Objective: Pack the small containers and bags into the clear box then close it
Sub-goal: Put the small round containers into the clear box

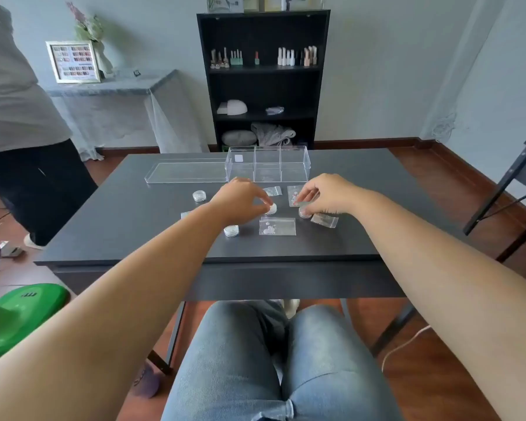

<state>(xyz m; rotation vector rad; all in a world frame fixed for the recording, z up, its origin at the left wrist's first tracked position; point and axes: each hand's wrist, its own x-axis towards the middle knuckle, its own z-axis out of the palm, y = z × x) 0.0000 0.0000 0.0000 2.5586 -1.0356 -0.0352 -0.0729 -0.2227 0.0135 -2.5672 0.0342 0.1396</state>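
A clear three-compartment box (268,164) stands open at the back of the dark table, its flat lid (186,172) lying to its left. My left hand (240,199) pinches a small round jar (272,209) that rests on the table. My right hand (328,194) has its fingertips closed on another small jar (304,213) beside a small bag (294,194). Two more jars sit loose: one (199,196) at the left, one (231,230) near my left wrist. Clear zip bags lie at the front (277,226), right (324,220) and near the box (272,191).
The dark table (134,226) has bare surface at left, right and front. A person stands at the far left (19,117). A black shelf with bottles (263,77) stands behind the table. A green stool (16,314) is at the lower left.
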